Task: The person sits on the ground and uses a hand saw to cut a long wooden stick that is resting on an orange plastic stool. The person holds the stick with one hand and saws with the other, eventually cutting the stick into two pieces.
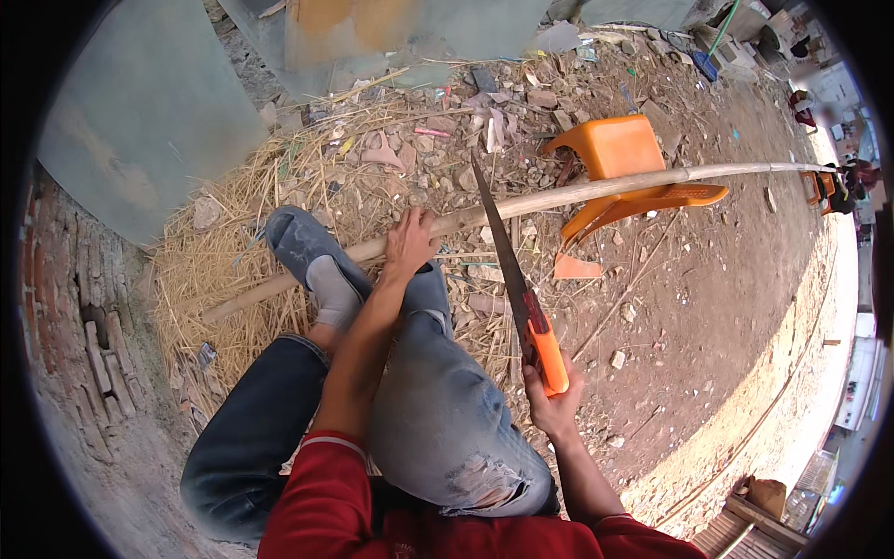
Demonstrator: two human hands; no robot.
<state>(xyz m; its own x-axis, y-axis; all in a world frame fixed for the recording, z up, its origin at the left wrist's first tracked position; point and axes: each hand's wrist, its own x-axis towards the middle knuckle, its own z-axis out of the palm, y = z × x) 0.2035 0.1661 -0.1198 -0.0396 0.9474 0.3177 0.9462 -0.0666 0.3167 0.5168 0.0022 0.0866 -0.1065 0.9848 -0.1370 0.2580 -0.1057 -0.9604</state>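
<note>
A long pale bamboo pole (549, 198) runs from the straw at the left to the far right. My left hand (410, 244) is closed round it near my foot, which rests in a grey slipper (300, 244) over the pole. My right hand (556, 402) grips the orange handle (548, 354) of a handsaw (504, 244). The saw's dark blade points away from me and crosses the pole in this view, just right of my left hand; I cannot tell whether its teeth touch the bamboo. An orange plastic stool (622, 144), tipped on its side, lies under the pole.
Loose straw (219, 270) covers the ground at the left, beside a worn brick wall (93, 345). Stones and broken rubble (549, 98) lie scattered ahead. Grey sheets (149, 130) lean at the back left. A sunlit strip of ground (736, 447) edges the right side.
</note>
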